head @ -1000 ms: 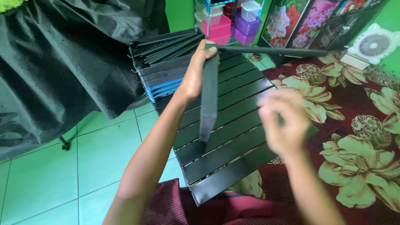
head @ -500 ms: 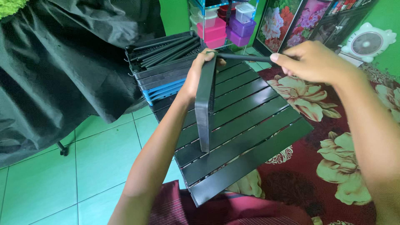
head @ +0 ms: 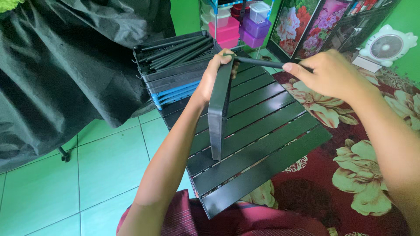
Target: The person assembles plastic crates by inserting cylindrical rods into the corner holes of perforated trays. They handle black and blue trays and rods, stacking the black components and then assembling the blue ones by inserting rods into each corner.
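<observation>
holding things steady matters here, because i judge the thin black rod (head: 262, 62) could miss the top end of the upright black slat (head: 220, 111) and skid off it. the rod is long and gripped near one end only, so its far tip may waver. the slat stands on its lower end on the black slatted panel (head: 262, 148) and could tip or slide sideways if the grip at its top loosens. the panel itself rests across my lap and the dark red flowered carpet (head: 367, 183), so a knee shift might rock everything.

my left hand (head: 214, 74) reaches forward with the arm nearly straight, its fingers wrapped closed around the slat's top end. my right hand (head: 332, 74) comes in from the right, wrist bent inward, fingers pinched shut on the rod, which points left toward the slat's top and appears to meet it by the left hand.

beyond the panel sits a stack of black and blue trays (head: 175, 72) with more black rods lying on top. black fabric (head: 65, 65) hangs at left over green floor tiles (head: 105, 161).
</observation>
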